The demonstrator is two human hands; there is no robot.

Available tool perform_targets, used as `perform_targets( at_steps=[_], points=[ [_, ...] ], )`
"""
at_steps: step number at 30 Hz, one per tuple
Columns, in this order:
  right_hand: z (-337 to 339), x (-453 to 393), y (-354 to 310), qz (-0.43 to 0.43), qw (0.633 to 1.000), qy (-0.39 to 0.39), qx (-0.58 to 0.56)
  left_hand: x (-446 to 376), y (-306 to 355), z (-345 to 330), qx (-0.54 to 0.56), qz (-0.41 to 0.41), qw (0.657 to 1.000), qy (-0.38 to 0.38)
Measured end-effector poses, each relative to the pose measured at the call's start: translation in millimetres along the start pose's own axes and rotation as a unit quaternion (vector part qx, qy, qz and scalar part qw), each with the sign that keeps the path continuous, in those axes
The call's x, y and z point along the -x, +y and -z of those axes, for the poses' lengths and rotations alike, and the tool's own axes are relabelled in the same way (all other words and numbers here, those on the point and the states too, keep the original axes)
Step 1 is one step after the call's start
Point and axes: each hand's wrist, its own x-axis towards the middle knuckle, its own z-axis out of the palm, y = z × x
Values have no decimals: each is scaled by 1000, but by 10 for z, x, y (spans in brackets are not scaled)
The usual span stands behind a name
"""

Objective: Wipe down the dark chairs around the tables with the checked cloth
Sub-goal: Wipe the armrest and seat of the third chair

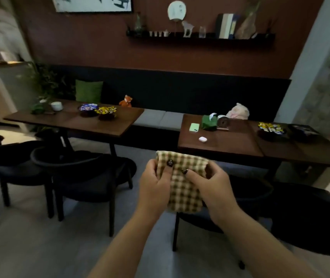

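Views: one only, a wide-angle camera worn on the person's head; nothing is shared with a second view.
Position: standing height, in the aisle on the near side of the tables.
Facing: forward and tilted down, toward the far red-brown wall (91, 43) and the dark bench (180, 91) beneath it.
Nearest: both forearms enter from the bottom edge; the left hand (155, 182) and right hand (213, 186) sit just below centre.
Middle range: dark chairs (83, 177) at left, table (75, 119) left, table (220, 141) right.
Far: wall shelf (200, 38) at upper right.
Distortion: edges bend and blur, most at the left.
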Motion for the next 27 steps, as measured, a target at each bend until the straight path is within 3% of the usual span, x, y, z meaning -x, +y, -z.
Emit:
perform_targets(
  at_steps=[2, 4, 11, 15, 20, 27],
  points=[
    [-300, -53, 155, -147, 980, -10, -134, -104, -149, 217, -39, -23, 999, 6],
    [-601, -112, 300, -211, 965, -20, -156, -237, -294, 457, -70, -14, 997, 4],
    [-1711, -681, 565, -76, 996, 20, 44, -940, -818, 1464, -69, 52, 996, -13],
    [-2418, -1020, 698, -117, 993, 27, 9, -1493, -1125, 2102, -94, 78, 992, -10],
    [-3068, -1445, 932, -203, 971, 94, -85, -2143, -1489, 2798, -91, 116, 989, -1],
    [-3524, -2237, 1383, -261, 943, 162, -129, -3134, -2059, 3079, -61, 200, 978, -3]
  ],
)
